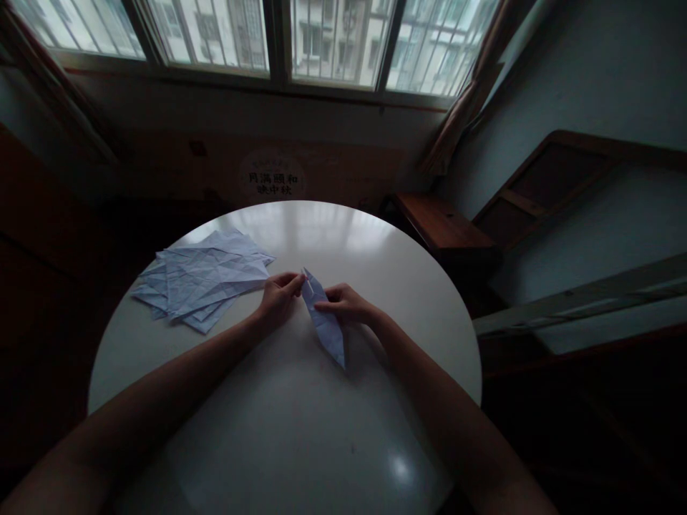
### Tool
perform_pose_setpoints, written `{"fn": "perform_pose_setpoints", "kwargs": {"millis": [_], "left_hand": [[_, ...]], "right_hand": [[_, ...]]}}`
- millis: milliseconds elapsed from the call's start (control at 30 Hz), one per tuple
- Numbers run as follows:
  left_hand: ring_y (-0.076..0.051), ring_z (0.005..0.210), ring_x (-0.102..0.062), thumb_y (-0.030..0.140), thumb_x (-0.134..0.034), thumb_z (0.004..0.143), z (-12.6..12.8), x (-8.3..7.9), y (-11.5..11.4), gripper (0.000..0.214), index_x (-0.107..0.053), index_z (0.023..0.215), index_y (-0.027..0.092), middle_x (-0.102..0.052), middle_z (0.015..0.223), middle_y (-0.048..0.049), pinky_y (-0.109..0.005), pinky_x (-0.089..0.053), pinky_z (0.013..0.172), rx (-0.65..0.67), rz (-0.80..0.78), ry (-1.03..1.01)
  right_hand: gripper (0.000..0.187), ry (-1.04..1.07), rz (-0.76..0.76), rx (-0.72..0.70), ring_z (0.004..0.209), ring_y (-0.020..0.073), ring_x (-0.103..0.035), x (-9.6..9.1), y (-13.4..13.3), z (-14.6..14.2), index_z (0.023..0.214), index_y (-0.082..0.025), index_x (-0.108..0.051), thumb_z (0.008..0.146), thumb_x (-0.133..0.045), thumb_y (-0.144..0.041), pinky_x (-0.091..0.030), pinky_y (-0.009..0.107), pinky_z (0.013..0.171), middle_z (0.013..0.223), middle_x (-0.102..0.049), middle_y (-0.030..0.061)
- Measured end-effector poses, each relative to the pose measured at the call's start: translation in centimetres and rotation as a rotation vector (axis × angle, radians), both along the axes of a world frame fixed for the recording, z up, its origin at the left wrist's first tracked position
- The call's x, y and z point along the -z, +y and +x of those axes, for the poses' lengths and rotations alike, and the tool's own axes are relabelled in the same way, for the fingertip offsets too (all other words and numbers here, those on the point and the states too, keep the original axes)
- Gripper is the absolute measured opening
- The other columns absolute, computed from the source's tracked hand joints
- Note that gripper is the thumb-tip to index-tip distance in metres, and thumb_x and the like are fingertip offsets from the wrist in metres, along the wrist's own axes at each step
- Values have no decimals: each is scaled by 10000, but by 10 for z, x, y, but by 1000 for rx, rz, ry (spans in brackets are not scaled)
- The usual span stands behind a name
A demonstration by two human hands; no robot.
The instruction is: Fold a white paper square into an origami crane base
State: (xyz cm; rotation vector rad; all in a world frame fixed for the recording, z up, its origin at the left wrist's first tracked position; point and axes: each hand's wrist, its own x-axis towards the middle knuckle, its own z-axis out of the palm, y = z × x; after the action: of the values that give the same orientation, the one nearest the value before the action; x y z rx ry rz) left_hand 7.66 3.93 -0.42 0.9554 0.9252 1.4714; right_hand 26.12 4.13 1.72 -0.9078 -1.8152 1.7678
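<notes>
A narrow piece of folded paper (327, 330), pale and pointed at both ends, is held between my two hands above the middle of the round table. My left hand (280, 295) pinches it near its upper tip, thumb against fingers. Around its right edge my right hand (346, 303) is closed, with the thumb lying across the front face. The lower point slants down to the right, toward the tabletop. Left of my hands lies a loose pile of creased paper sheets (209, 275), overlapping at different angles.
The round white table (268, 443) reflects light from the barred window (333, 43) behind it. A wooden bench (443, 222) stands beyond the table's right rim. A cardboard panel with printed characters (273, 182) leans below the window. Curtains (466, 107) hang at both sides.
</notes>
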Motion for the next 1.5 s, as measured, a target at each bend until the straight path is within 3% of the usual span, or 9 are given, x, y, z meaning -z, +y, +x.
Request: {"fn": "perform_pose_setpoints", "kwargs": {"millis": [533,967,1500], "left_hand": [[-65,504,-463,325,-844,550,0,-5,-1,258,-697,641,134,-587,560,14,-207,-344,506,-58,-16,-29],[-55,512,-480,312,-868,549,-2,-4,2,276,-690,654,128,-585,587,13,-197,-361,513,-18,-67,-128],[-54,512,-463,310,-860,548,-1,-8,0,288,-649,639,136,-563,575,28,-195,-348,502,-20,-36,-111]], "right_hand": [[434,1,-10,-7,558,78,-427,6,1,0,711,-114,-608,654,-738,-524,-327,210,515,627,-492,-31],[411,-18,32,-52,550,72,-408,6,2,3,708,-120,-591,685,-724,-509,-313,211,510,630,-461,-38],[408,-12,3,-36,551,77,-433,5,1,1,727,-112,-626,678,-732,-503,-329,212,507,632,-506,-30]]}}
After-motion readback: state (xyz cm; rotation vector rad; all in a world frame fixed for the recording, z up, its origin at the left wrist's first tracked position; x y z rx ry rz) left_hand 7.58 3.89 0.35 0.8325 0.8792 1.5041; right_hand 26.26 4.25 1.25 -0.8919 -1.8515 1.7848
